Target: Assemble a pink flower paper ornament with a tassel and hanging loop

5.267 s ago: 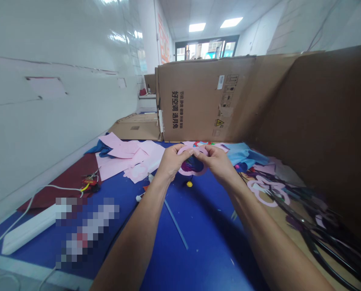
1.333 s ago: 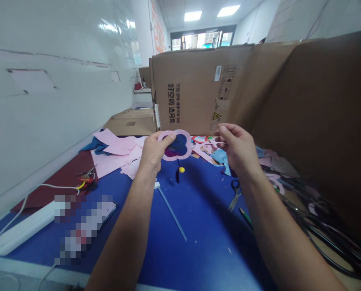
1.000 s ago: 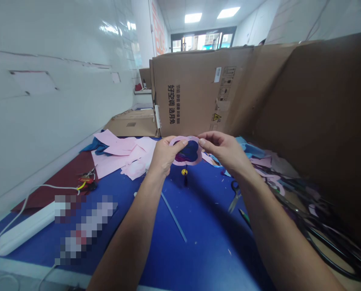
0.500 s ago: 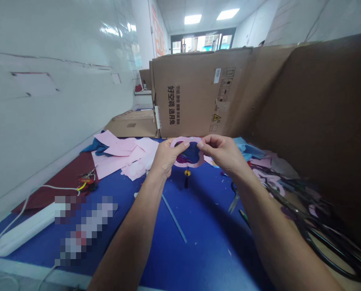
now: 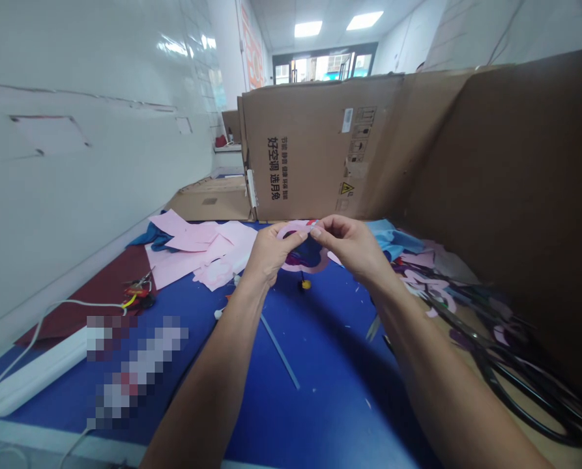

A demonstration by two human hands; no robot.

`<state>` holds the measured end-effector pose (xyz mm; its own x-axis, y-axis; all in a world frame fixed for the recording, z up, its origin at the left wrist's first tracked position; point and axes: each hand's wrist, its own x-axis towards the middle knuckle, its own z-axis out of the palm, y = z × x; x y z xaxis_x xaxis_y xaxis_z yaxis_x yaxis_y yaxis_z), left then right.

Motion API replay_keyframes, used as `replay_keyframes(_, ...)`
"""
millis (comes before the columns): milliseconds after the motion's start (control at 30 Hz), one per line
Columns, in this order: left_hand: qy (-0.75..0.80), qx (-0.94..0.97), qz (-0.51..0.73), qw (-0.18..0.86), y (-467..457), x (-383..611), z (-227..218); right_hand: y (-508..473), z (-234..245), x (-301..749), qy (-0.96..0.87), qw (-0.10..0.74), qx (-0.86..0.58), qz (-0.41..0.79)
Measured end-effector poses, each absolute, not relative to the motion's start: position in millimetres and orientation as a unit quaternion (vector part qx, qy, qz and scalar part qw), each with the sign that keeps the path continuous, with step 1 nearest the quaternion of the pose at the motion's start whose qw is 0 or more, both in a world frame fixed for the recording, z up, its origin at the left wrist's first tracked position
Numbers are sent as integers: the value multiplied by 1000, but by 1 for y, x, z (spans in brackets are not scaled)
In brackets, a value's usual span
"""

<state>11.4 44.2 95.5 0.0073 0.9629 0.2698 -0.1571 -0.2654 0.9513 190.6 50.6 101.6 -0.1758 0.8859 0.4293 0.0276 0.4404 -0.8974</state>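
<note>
In the head view, the left hand [image 5: 270,253] and right hand [image 5: 347,247] hold a pink flower-shaped cut-out ring [image 5: 304,266] up over the blue-covered bench [image 5: 330,391], their fingers pinched narrowly on its far rim. Too hard a pinch or twist could crease or tear that thin band, and a slip could drop it near the pink paper offcuts [image 5: 197,251] to the left. On the far cardboard carton [image 5: 300,163], black print reads 好空调 选月兔, near a yellow warning triangle [image 5: 347,188].
</note>
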Motion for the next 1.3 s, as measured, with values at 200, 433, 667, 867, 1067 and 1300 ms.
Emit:
replay_keyframes(200, 373, 540, 577, 486, 44, 11, 96, 54, 95, 187, -652, 565, -353, 362)
replay_keyframes(433, 369, 532, 581, 493, 46, 10, 94, 57, 91, 184, -642, 578, -356, 355)
replay_keyframes(667, 370, 533, 584, 488, 46, 9, 95, 59, 89, 183, -634, 580, -353, 369)
replay_keyframes(867, 373, 535, 580, 488, 47, 9, 94, 60, 88, 182, -629, 584, -351, 374)
replay_keyframes(1067, 373, 542, 574, 487, 45, 8, 95, 58, 89, 184, -625, 576, -356, 389)
replay_keyframes(1300, 373, 541, 562, 502, 42, 8, 97, 56, 91, 187, -626, 570, -357, 395)
